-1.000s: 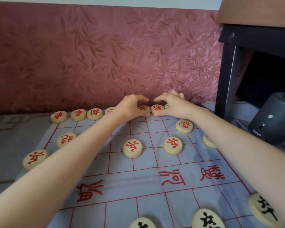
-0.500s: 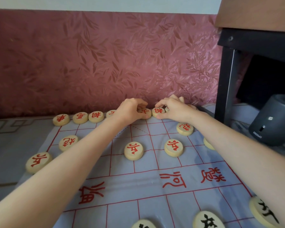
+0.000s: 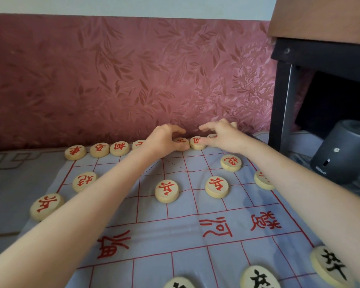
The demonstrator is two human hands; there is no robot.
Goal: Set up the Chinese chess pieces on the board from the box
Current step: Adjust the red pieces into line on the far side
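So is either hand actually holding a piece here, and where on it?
Left hand pinches a back-row piece by its rim. Right hand touches the next piece; its grip cannot be told.

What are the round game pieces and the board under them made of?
The pieces look like pale, smooth wood: cream discs with a faint sheen and painted red or black characters. The board seems a thin glossy plastic or coated-cloth sheet: it wrinkles and reflects light.
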